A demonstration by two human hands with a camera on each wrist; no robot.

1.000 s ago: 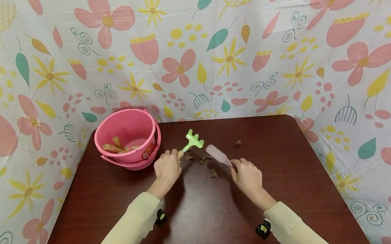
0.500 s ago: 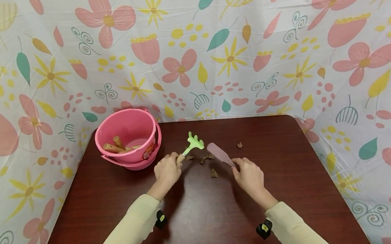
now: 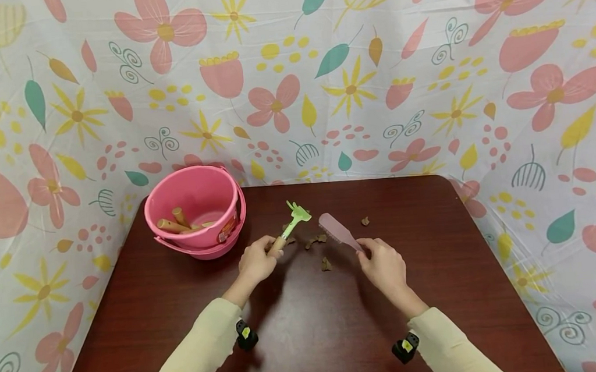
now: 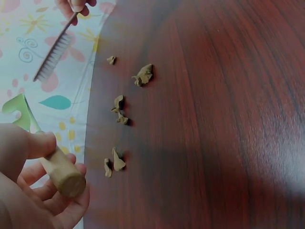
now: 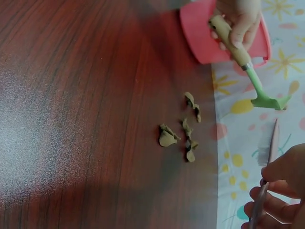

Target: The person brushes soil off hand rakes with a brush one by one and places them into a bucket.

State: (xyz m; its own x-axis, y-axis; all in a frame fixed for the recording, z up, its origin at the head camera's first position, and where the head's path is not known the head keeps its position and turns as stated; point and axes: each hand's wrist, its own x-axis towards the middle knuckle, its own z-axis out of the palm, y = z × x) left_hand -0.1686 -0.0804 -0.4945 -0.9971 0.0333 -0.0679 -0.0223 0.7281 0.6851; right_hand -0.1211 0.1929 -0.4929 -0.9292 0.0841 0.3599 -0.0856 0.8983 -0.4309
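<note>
My left hand (image 3: 256, 261) grips the wooden handle of a small green toy rake (image 3: 296, 217), its tines turned up and away from me in the head view. In my right hand (image 3: 383, 265) is a pink bristle brush (image 3: 336, 228), pinched by its handle. The right wrist view shows the brush's bristles (image 5: 263, 153) facing the table side. Both tools are held above the tabletop, their heads a short gap apart. Beneath and around them lie several crumpled dry brown leaf pieces (image 3: 326, 264); the left wrist view shows these leaf pieces (image 4: 144, 75) scattered on the wood.
A pink bucket (image 3: 198, 185) stands at the back left of the dark wooden table (image 3: 310, 337), with wooden-handled tools (image 3: 171, 225) inside. One brown leaf piece (image 3: 365, 221) lies apart to the right. A floral cloth (image 3: 295, 151) hangs behind the table.
My left hand has turned the rake, so its tines now point upward. The right hand has shifted slightly right, and the brush has rolled from bristles showing to its smooth back showing.
</note>
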